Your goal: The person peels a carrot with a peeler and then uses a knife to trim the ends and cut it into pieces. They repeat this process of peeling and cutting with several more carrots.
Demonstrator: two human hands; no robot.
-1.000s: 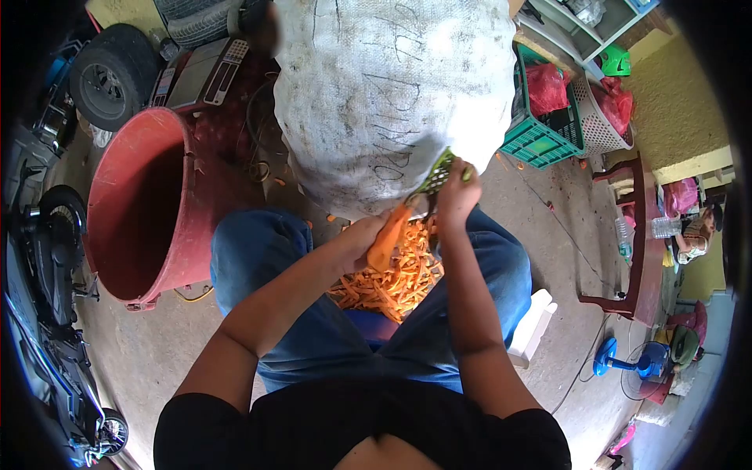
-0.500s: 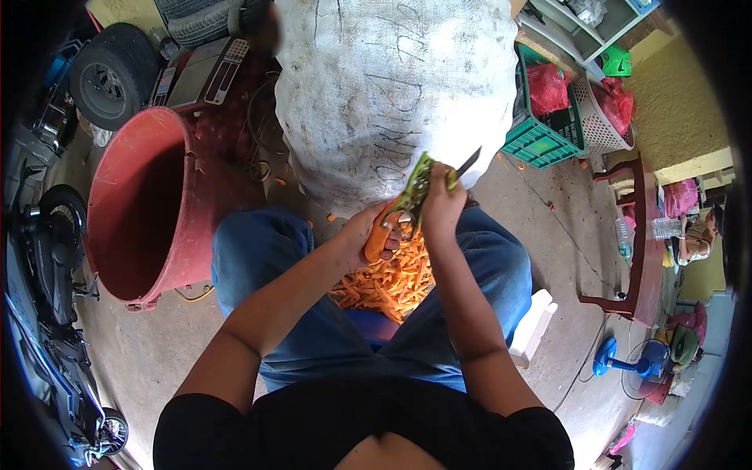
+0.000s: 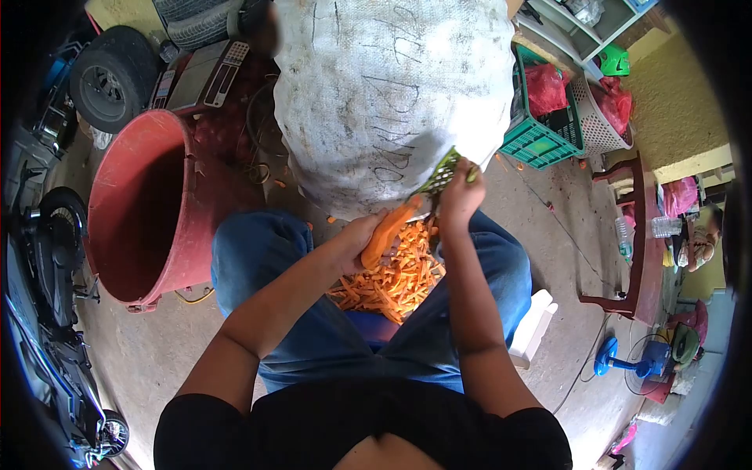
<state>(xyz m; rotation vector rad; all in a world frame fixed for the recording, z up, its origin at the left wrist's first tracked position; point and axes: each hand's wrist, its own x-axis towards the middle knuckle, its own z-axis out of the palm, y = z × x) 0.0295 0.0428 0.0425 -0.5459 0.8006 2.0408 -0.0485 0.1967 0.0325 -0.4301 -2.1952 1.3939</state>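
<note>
In my left hand (image 3: 362, 244) is an orange carrot (image 3: 389, 231), its upper end pointing away and to the right. My right hand (image 3: 460, 202) is closed on a green tool full of holes (image 3: 444, 172), held just beyond the carrot's upper end. Its exact kind is hard to make out, and my fingers cover part of it. Below both hands, between my knees, lies a heap of orange carrot strips (image 3: 390, 291). A blue surface (image 3: 372, 325), likely a basin's side, shows under the heap.
A big white woven sack (image 3: 392, 94) stands right in front of me. To the left is a red tub (image 3: 141, 211) near a scale (image 3: 207, 78) and a wheel (image 3: 112, 78). On the right are a green crate (image 3: 540, 141), a wooden bench (image 3: 644, 243) and a blue fan (image 3: 627, 364).
My right hand has shifted slightly right and nearer me, turning the green tool away from the carrot. A dark blade-like part seen beyond the hand before no longer shows there.
</note>
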